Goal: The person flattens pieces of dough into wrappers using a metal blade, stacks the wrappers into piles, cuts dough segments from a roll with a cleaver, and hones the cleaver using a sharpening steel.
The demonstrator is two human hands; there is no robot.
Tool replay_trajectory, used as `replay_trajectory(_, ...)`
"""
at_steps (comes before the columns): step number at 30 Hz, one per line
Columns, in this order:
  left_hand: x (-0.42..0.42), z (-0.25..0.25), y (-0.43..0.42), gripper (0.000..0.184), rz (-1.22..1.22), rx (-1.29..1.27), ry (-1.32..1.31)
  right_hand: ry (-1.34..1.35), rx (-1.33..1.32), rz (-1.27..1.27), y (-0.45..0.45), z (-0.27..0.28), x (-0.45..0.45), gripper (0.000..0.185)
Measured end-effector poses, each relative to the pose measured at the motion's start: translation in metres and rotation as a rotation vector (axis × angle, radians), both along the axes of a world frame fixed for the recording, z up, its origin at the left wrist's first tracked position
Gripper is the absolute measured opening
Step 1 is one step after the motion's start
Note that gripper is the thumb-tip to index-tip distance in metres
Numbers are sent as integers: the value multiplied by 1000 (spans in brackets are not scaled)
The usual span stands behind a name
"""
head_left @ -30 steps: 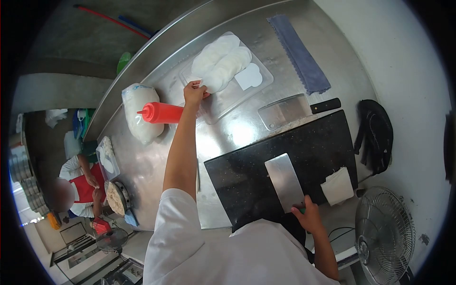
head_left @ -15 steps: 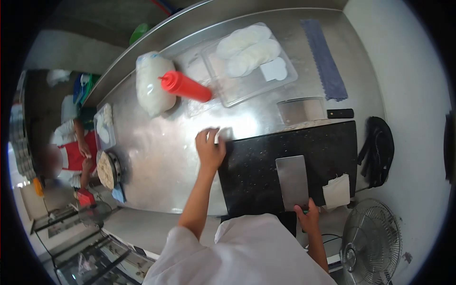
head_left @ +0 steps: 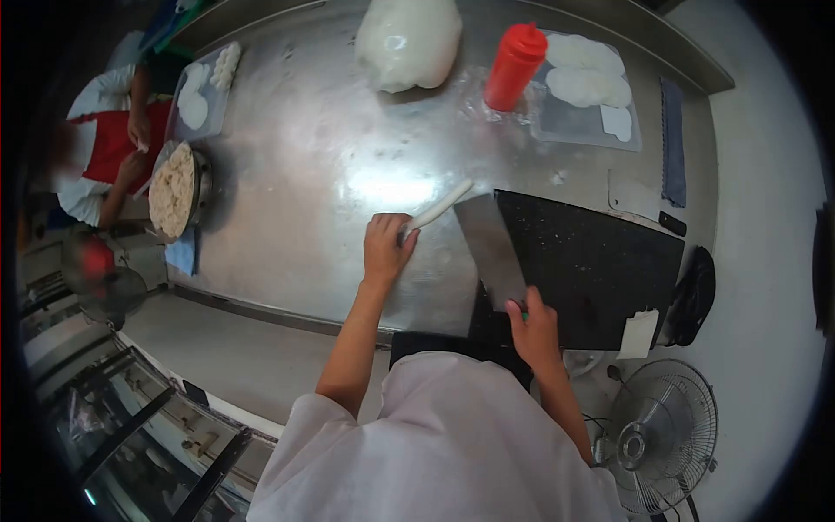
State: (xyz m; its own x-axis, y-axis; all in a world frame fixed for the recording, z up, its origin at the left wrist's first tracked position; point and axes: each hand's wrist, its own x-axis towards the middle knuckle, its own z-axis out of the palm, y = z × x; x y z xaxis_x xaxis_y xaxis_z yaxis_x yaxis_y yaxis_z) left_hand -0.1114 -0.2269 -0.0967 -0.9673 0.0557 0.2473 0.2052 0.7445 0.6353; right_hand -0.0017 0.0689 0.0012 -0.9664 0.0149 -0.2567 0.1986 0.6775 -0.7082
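Note:
My left hand (head_left: 383, 257) is closed round the near end of a thin white dough rope (head_left: 442, 204), which lies slanted on the steel table (head_left: 287, 191). In my right hand (head_left: 536, 335) is a broad-bladed cleaver (head_left: 492, 248), its handle mostly hidden by my fingers. The blade lies over the left edge of a black board (head_left: 591, 270), its far end close to the dough rope but apart from it.
Beyond the board are a second cleaver (head_left: 632, 193), a grey cloth (head_left: 673, 148), a tray of white dough rounds (head_left: 588, 87), a red squeeze bottle (head_left: 515, 70) and a full plastic bag (head_left: 407, 43). At left, a co-worker (head_left: 126, 143) handles something small beside a pan of filling (head_left: 172, 193).
The cleaver has swung left from the board's middle to its left edge. The dough rope now shows extending from my left hand. My view has shifted left.

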Motion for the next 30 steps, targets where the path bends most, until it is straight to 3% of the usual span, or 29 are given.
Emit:
replay_trajectory(5,-8,-2,-28,25,-240,133,-13,-58,245,146,-63,19,-34,22)
replay_trajectory(9,-28,-8,-42,28,-435,93,1,-105,373,215,-73,23,-43,21)
replay_trajectory(12,-32,-12,-44,30,-420,120,-65,-126,451,232,-84,19,-43,21)
replay_trajectory(18,-16,-18,-19,27,-121,208,10,-114,419,187,-107,-32,-34,18)
replay_trajectory(23,-29,6,-13,15,123,490,-141,-80,156,-63,-134,-36,-47,23)
replay_trajectory(25,-37,42,-1,11,102,777,-86,8,19,-266,-120,-37,-30,27)
replay_trajectory(27,-39,63,25,12,-105,695,37,75,-115,-493,-109,-26,9,31)
replay_trajectory(30,-19,66,98,25,-574,523,-55,180,63,-839,-66,-20,75,33)
